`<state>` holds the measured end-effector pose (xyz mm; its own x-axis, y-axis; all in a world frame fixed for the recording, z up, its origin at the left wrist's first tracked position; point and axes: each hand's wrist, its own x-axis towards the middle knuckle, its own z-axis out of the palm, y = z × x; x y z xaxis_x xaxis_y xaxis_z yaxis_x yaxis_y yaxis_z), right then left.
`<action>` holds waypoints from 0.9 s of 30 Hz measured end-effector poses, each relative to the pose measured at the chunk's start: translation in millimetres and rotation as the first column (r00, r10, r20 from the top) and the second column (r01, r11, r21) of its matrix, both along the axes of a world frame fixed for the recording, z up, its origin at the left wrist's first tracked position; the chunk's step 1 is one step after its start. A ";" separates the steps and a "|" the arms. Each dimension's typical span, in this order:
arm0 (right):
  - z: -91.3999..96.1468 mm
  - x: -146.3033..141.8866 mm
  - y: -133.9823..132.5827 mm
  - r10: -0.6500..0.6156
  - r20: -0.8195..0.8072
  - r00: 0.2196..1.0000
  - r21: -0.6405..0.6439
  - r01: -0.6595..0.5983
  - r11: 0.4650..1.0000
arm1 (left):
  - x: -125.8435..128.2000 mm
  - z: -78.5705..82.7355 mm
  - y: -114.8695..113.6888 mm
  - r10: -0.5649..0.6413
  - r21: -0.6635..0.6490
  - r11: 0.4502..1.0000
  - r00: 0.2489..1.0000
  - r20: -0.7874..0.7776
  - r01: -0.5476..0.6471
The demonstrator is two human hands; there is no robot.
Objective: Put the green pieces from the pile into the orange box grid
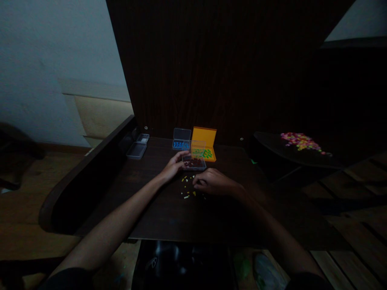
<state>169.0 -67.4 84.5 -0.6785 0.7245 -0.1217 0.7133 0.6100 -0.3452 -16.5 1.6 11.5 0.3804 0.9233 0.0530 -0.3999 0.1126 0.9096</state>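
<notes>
Yellow pieces (188,187) lie loose on the bench (157,213) in the head view, at the fingertips of our right hand (213,182). Its fingers are curled together, but we cannot tell whether they pinch one. Our left hand (173,165) clamps the clear box (194,162) at its left edge, apparently steadying it close by.

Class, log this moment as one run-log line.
left hand at clear box | right hand over yellow pieces | orange box behind

Beyond: orange box (204,139), blue-piece case (181,144) — colourful pile (300,141) at right.
</notes>
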 end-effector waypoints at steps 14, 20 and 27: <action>-17.8 -12.4 -5.0 0.015 0.187 0.982 -0.029 -0.010 1.000 | 0.1 3.6 -1.0 -0.001 -0.013 1.000 1.000 -0.023 0.001; -22.5 -12.4 -6.3 0.003 0.187 0.982 0.031 -0.009 0.999 | 0.0 3.2 -1.4 -0.010 -0.018 1.000 1.000 -0.004 0.009; -30.8 -15.2 -7.8 -0.024 0.192 0.981 0.103 0.005 0.995 | -0.5 -1.4 1.1 -0.016 -0.022 1.000 1.000 -0.002 0.016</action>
